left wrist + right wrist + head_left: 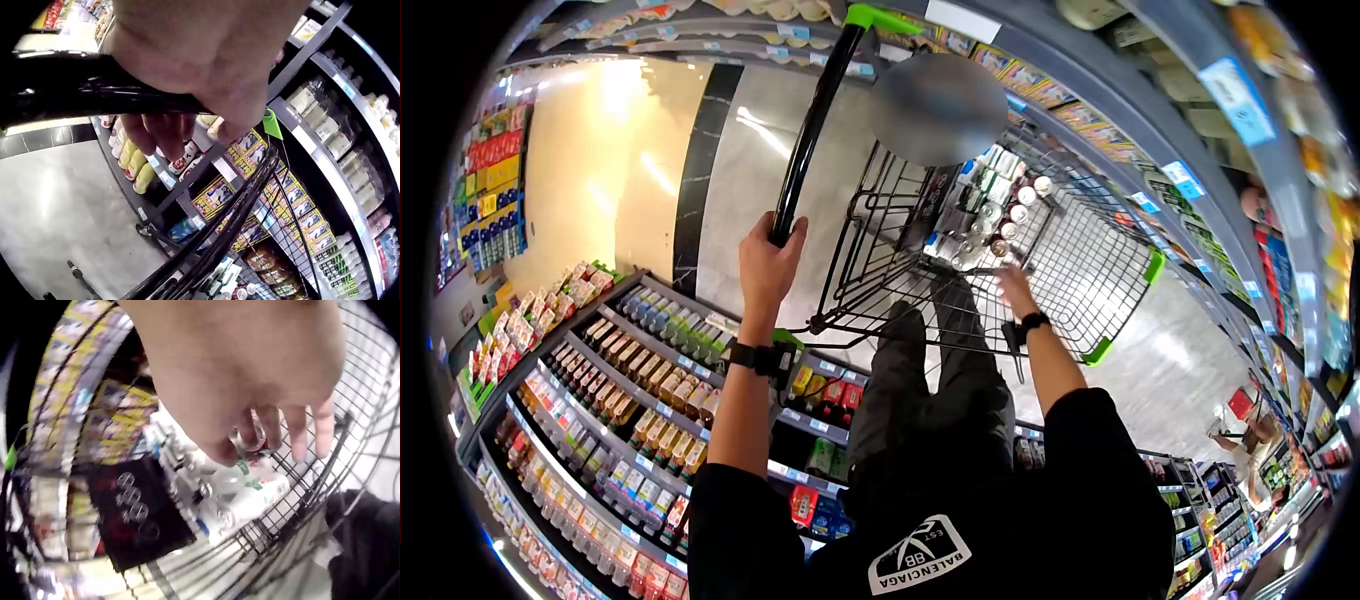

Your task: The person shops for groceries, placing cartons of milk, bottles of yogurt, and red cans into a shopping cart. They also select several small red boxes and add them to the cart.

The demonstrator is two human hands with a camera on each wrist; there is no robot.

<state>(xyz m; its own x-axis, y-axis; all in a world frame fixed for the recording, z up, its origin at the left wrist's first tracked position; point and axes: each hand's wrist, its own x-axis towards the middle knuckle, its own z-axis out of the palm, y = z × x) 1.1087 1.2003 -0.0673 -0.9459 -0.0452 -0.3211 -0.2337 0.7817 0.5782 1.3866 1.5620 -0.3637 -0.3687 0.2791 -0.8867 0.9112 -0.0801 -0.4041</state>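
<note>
The left hand (769, 268) grips the black handle bar (818, 125) of a wire shopping cart (1100, 262). In the left wrist view, that hand (194, 56) has its fingers curled around the bar (69, 84). Over the cart basket hangs the right hand (1017, 291), near several white-capped bottles (1019, 213). The right wrist view shows the right hand (250, 369) with fingers extended downward above white bottles (256, 497); its thumb side is partly hidden, and a silver ring-like shape shows at the fingers. A black printed panel (144, 512) stands beside the bottles.
Shelves of bottled drinks (665, 385) stand at the left, and a long stocked shelf (1135, 110) runs along the cart's far side. Grey floor (745, 170) lies beyond the handle. A blurred round patch (940, 108) covers part of the view. Another person (1258, 455) is at the far right.
</note>
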